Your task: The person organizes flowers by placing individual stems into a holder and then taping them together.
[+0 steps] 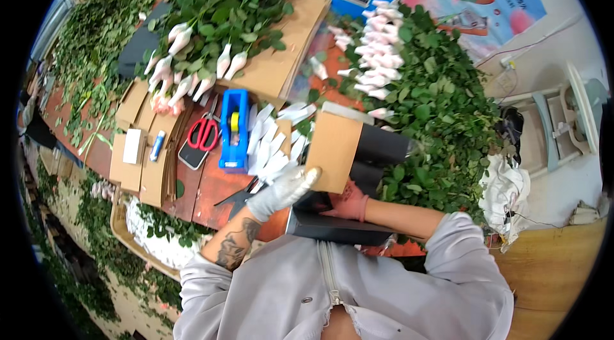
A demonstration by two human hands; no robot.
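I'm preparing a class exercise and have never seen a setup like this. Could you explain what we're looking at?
There is no robot here: a person is working in gloves. The single picture comes from a wide fisheye camera on the head, looking down, so straight edges bend near the rim. On the reddish table lie a blue tape dispenser, red-handled scissors, white strips, leafy stems and pale-wrapped flower heads. The left hand, in a grey-white glove, is at the lower left corner of a brown cardboard piece; the right hand, in a pinkish glove, is at a black box. Fingers are partly hidden, so each exact grip is unclear.
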